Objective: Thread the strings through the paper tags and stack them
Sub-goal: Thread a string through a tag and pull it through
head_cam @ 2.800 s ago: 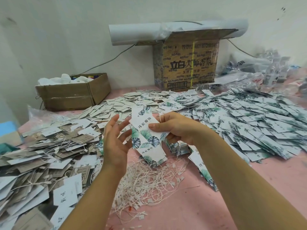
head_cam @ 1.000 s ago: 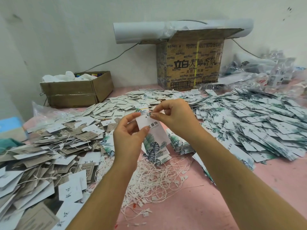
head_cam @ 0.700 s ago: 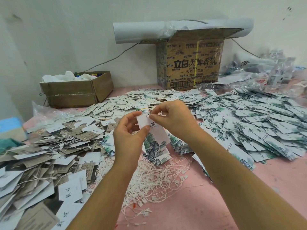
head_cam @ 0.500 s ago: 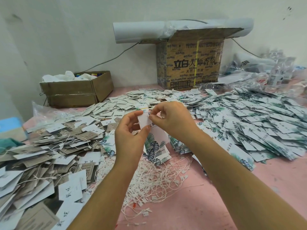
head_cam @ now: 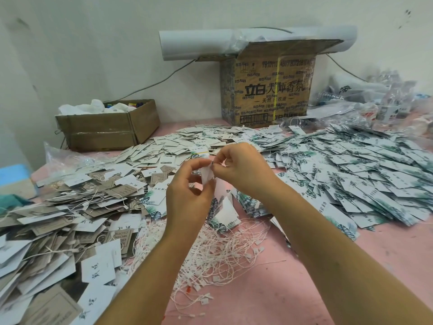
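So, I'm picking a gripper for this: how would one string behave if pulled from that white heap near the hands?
Probably limp: the strings lie in loose curls on the pink table. They loop over one another, so pulling one would likely drag neighbours along. Thin and likely very light; the small end tabs may snag.

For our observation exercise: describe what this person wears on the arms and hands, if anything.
The left hand and right hand are bare: no gloves or rings in view. The left forearm and right forearm are bare too, with no sleeves, watch or bracelet up to the picture's edge.
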